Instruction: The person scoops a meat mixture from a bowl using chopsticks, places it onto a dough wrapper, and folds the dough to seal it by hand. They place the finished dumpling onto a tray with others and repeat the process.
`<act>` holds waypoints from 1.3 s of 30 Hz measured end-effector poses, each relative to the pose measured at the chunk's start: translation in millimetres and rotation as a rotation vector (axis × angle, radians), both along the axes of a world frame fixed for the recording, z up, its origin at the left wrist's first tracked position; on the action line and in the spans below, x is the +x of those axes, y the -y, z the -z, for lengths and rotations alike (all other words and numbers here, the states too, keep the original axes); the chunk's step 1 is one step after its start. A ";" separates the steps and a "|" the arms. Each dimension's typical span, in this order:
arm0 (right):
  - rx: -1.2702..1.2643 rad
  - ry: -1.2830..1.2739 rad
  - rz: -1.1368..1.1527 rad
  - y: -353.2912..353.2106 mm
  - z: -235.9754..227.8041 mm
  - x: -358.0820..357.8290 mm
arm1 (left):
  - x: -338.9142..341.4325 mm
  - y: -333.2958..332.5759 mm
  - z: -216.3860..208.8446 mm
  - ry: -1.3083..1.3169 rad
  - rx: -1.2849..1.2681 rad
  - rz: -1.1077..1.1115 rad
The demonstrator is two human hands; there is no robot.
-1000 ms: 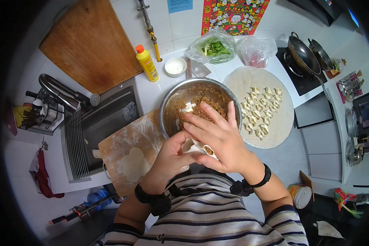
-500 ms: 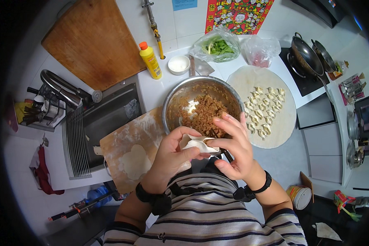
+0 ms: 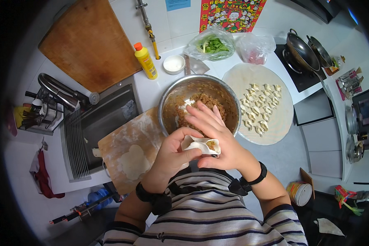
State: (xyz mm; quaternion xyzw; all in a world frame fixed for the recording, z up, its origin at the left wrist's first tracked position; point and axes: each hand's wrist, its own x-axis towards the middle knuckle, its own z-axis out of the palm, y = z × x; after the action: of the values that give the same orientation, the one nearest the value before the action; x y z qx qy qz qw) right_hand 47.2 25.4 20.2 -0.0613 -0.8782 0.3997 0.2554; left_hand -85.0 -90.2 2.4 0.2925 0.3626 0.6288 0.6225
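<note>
A white dumpling wrapper (image 3: 197, 144), folded partway over with brown filling showing at its right end, is pinched in my left hand (image 3: 169, 152). Beside that end, my right hand (image 3: 223, 141) has its long fingers stretched out over the bowl, and its thumb lies below the wrapper. Its palm side is hidden. Both hands are at the near rim of a large steel bowl (image 3: 167, 87), which holds minced filling (image 3: 205, 99). Several folded dumplings (image 3: 256, 110) sit on a round pale mat (image 3: 276, 129) to the right.
A floured wooden board (image 3: 115, 141) with a flat dough piece (image 3: 134, 162) lies left, near the sink (image 3: 110, 123). Behind the bowl are a small white bowl (image 3: 174, 64), a cleaver (image 3: 197, 66), a yellow bottle (image 3: 146, 61) and bagged greens (image 3: 211, 45). A wok (image 3: 301, 51) stands right.
My right hand has shifted left, its fingers now straighter and reaching farther over the bowl. The filling at the wrapper's right end shows more. The whole view has shifted slightly.
</note>
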 end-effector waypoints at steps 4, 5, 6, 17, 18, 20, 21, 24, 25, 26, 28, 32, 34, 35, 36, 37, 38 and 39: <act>0.230 0.063 0.051 2.7 -8.6 -0.3 | 2.3 0.6 -0.4 -0.019 0.031 -0.015; 0.229 0.062 0.048 4.0 -11.9 0.1 | 2.3 1.8 -4.2 -0.019 0.008 -0.013; 0.326 0.099 0.095 5.4 -15.4 1.4 | 2.3 2.0 -8.4 -0.017 0.008 -0.013; 0.339 -0.096 0.290 9.6 -8.8 4.6 | 18.1 7.8 4.7 -0.526 0.442 -0.414; 0.337 -0.109 0.291 10.5 -7.3 5.3 | 13.3 7.8 0.1 -0.736 0.455 -0.420; 0.322 -0.119 0.291 10.8 -7.7 4.9 | 10.8 2.8 -12.3 -0.832 0.525 -0.421; 0.292 -0.131 0.295 12.0 -7.9 4.4 | 8.2 3.9 -14.1 -0.920 0.555 -0.410; 0.277 -0.133 0.281 14.0 -10.9 4.0 | 5.6 5.2 -14.4 -0.903 0.589 -0.370; 0.269 -0.140 0.270 14.7 -10.5 3.9 | 4.6 5.7 -14.2 -0.903 0.586 -0.373; 0.267 -0.138 0.267 15.2 -9.2 4.0 | 3.7 6.0 -14.0 -0.904 0.596 -0.358; 0.260 -0.148 0.254 15.1 -9.2 5.4 | 3.6 6.1 -14.6 -0.903 0.612 -0.343; 0.202 -0.198 0.229 19.1 -5.7 2.3 | 19.7 6.8 -6.9 -0.521 0.484 -0.368; 0.100 -0.251 0.196 22.6 -2.4 1.8 | 21.1 1.9 -6.1 -0.217 0.384 -0.340; 0.101 -0.252 0.196 22.8 -2.4 1.1 | 15.7 0.0 -6.3 -0.218 0.386 -0.340; 0.102 -0.230 0.194 23.1 -2.3 0.9 | 10.1 -1.9 -8.1 -0.258 0.328 -0.135; 0.103 -0.209 0.193 23.3 -2.3 0.9 | 4.9 -4.6 -11.9 -0.295 0.268 0.071; 0.108 -0.174 0.196 22.3 -2.9 2.6 | 1.2 -4.0 -18.8 -0.424 0.188 0.126; 0.105 -0.175 0.194 21.9 -2.7 3.0 | -0.9 -5.1 -26.0 -0.425 0.185 0.124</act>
State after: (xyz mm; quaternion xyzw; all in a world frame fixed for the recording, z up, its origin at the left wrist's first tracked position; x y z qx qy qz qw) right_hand 50.3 3.5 22.9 -0.0973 -0.8624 0.3303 0.3712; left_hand -85.9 -85.1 28.3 0.4958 0.4075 0.5443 0.5403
